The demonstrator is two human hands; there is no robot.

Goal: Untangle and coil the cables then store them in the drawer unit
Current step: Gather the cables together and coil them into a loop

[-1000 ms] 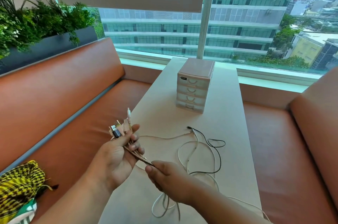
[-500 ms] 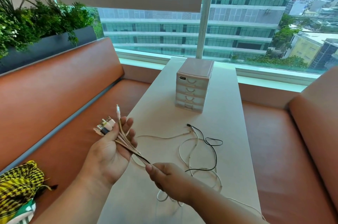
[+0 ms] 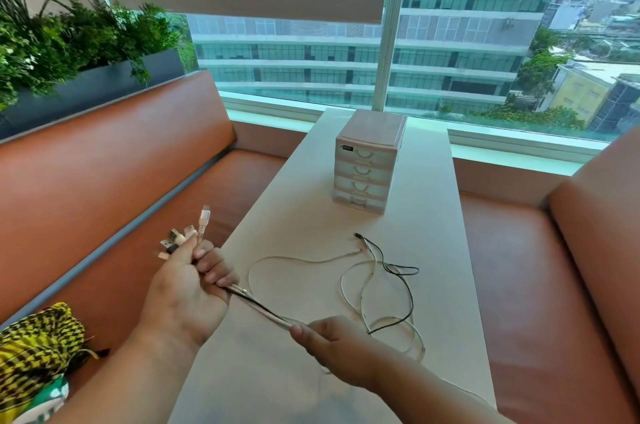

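My left hand grips a bundle of cables just below their plugs, which fan out above my fingers; one white plug sticks up highest. The bundle runs taut down to my right hand, which pinches it over the near part of the table. Beyond my right hand the cables lie in loose overlapping loops: white cables and one black cable, with free ends pointing toward the drawer unit. The small pink drawer unit stands farther back on the table with all its drawers closed.
The long white table runs toward the window between two orange benches. A yellow and black patterned cloth lies on the left bench. A planter with green plants sits behind the left backrest.
My hands have drawn apart, stretching the bundle longer between them. The loose loops on the table have shifted and spread out.
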